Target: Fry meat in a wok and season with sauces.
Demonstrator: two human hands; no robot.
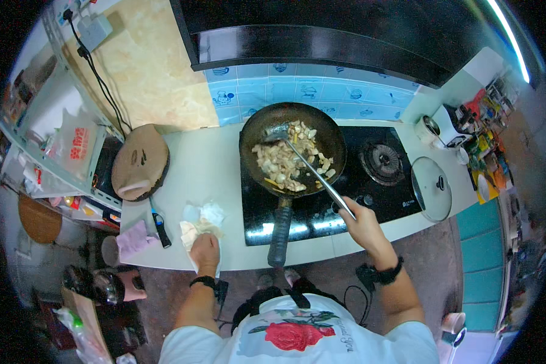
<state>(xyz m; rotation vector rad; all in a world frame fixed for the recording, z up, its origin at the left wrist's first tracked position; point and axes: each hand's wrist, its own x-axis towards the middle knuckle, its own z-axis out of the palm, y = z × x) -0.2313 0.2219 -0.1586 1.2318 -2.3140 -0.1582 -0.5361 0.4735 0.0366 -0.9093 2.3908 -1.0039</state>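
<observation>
My right hand (361, 224) grips the long handle of a metal spatula (319, 174), whose blade rests among the food at the left of a dark wok (295, 111). Pale sliced pieces (280, 164), perhaps meat, with a few yellow strips lie in the wok. The wok sits over the left side of a black glass gas hob (255, 223), its dark handle (280, 234) pointing towards me. On the counter left of the hob, my left hand (205, 251) is closed on a crumpled off-white cloth (190, 233), beside white crumpled plastic (212, 213).
A round wooden chopping board (141, 159), a lighter (160, 227) and a purple cloth (135, 239) lie to the left. A glass lid (430, 191) rests right of the bare burner (383, 159). The black range hood (309, 43) overhangs the back.
</observation>
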